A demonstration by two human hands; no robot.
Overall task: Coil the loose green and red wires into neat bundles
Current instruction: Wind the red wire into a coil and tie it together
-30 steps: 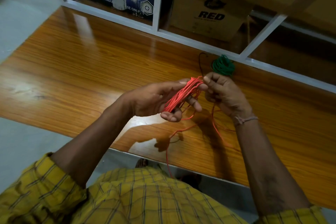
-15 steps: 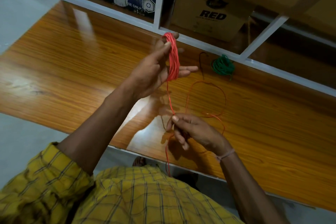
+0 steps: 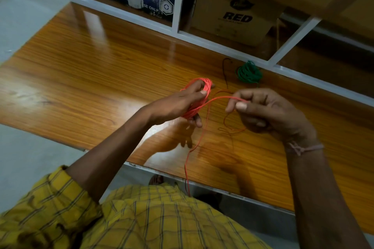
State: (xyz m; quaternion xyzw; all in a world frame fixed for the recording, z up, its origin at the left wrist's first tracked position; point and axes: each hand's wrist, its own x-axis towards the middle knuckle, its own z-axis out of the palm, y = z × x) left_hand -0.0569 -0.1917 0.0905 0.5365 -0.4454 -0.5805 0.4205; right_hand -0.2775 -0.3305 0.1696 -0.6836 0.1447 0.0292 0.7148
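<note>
the wooden bench (image 3: pixel 101 62) spreads under your fingers, giving the slack somewhere to fall. beyond your right fingertips, against the white shelf frame (image 3: pixel 222 46), the green wire bundle (image 3: pixel 249 72) lies already coiled, well apart from your hands. your left hand (image 3: pixel 174 105) acts as the spool: the red wire coil (image 3: pixel 200 95) is looped round its fingers, thumb pressed on the turns so they likely stay stacked. your right hand (image 3: pixel 267 111) pinches the free red strand (image 3: pixel 222 98) between thumb and forefinger, held taut beside the coil, probably to feed the next turn. the rest trails down past the bench edge toward you.
</note>
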